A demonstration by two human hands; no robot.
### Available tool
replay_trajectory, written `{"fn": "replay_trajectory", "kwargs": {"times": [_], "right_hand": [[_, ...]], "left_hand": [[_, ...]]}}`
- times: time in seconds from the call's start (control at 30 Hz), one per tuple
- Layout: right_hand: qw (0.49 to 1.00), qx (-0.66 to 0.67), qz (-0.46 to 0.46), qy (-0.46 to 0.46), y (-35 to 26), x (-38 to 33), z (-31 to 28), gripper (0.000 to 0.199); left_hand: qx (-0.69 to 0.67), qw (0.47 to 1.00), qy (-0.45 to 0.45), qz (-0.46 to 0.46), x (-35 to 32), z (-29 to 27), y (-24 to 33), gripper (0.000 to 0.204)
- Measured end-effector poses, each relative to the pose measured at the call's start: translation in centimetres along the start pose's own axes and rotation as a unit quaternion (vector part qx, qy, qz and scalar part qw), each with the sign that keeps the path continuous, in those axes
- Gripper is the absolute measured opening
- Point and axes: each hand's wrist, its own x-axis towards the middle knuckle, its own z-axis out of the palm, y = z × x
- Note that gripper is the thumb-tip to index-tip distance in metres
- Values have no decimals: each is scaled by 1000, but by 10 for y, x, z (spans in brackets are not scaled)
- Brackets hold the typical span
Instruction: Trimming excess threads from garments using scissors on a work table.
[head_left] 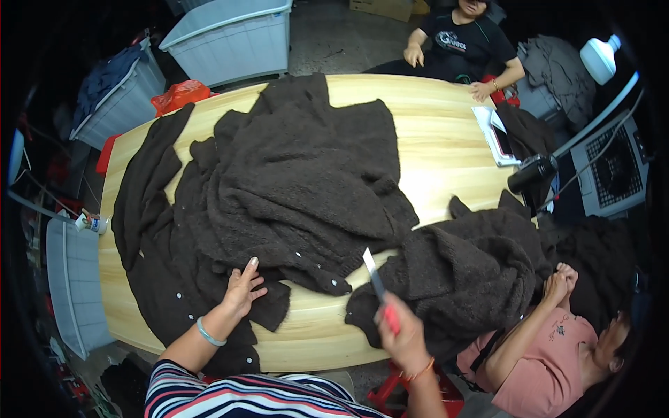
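My right hand (pixel 404 341) is closed around the red handle of a knife (pixel 376 279). Its pale blade points up and away, over the gap between two dark brown garments. My left hand (pixel 244 289) has its fingers spread at the near edge of the large fuzzy brown garment (pixel 300 167); whether it presses on the fabric I cannot tell. Small white buttons or tags dot that garment's near edge. Right of the blade, a second brown garment (pixel 460 265) lies bunched up. More dark brown fabric (pixel 150 167) stretches along the table's left side.
The garments lie on a pale wooden table (pixel 439 139). At its right edge are a phone on white paper (pixel 495 136) and a lamp (pixel 599 59). One person (pixel 467 42) sits across; another in pink (pixel 550 355) sits at right. Grey bins (pixel 230 42) stand beyond.
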Motion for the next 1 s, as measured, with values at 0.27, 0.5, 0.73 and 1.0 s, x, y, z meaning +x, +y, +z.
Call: {"fn": "replay_trajectory", "kwargs": {"times": [0.27,0.5,0.73,1.0], "right_hand": [[966,136,220,6,80,301,36,37],[885,362,214,-198,98,319,184,41],[843,418,261,-216,27,225,212,46],[708,541,317,-326,-96,163,209,42]], "left_hand": [[-7,894,75,441,79,42,31,95],[-25,951,-14,309,118,35,90,88],[-26,954,-115,276,125,-7,89,84],[64,915,-170,360,-45,-126,149,70]]}}
